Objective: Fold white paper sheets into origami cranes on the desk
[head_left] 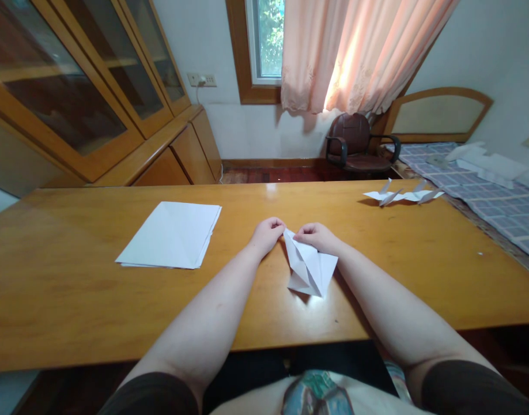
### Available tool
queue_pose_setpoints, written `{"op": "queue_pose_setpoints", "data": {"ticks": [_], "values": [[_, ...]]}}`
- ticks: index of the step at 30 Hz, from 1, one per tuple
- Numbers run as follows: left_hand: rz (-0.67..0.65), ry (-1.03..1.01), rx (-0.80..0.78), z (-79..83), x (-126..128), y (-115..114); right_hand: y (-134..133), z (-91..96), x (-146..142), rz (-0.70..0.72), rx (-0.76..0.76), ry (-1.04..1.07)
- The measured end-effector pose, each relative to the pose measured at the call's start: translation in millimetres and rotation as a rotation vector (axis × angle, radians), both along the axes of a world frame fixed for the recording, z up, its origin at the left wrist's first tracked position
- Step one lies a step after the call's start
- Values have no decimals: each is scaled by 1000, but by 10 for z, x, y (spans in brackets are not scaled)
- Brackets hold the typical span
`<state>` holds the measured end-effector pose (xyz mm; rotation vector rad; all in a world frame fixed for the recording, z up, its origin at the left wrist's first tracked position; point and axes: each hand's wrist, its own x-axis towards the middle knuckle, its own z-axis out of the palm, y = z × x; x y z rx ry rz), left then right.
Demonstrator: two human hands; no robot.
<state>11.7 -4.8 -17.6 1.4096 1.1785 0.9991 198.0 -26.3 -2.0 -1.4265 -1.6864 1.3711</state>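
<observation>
A partly folded white paper (310,266) lies on the wooden table (74,300) in front of me, its point towards the far side. My left hand (268,233) pinches the paper's far tip from the left, fingers curled. My right hand (317,237) pinches the same tip from the right, fingers closed on the upper edge. Both forearms rest across the table's near edge.
A stack of white sheets (172,235) lies to the left. Two finished folded paper figures (400,196) sit at the far right of the table. Beyond stand a wooden glass-door cabinet (87,98), an office chair (355,144) and a bed (489,196).
</observation>
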Motion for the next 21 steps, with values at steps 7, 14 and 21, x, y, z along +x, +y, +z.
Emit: {"op": "queue_pose_setpoints", "data": {"ticks": [7,14,21], "values": [[99,-45,-76,0,-69,68,8,14,12,54,3,10],[-134,15,-130,112,-111,32,-7,21,16,74,3,-6],[-211,293,-10,122,-123,-7,-30,47,6,117,27,-38]]}}
